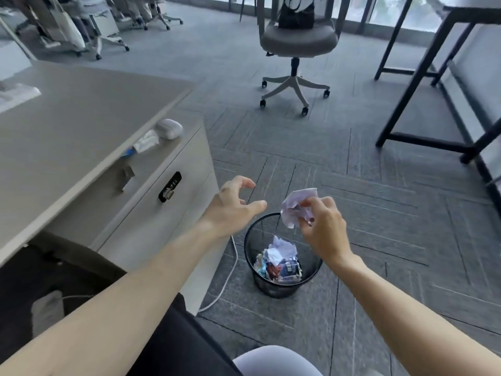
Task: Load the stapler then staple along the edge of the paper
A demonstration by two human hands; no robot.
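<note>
My right hand grips a crumpled ball of white paper in the air, just above the far rim of a black mesh wastebasket on the floor. My left hand hovers to the left of the paper, its fingers spread and loosely curved, holding nothing. The wastebasket holds crumpled paper and coloured wrappers. No stapler is in view.
A grey desk fills the left side, with a drawer cabinet under it carrying a white earbud case. A white cable runs along the floor. An office chair and a black-legged table stand farther off.
</note>
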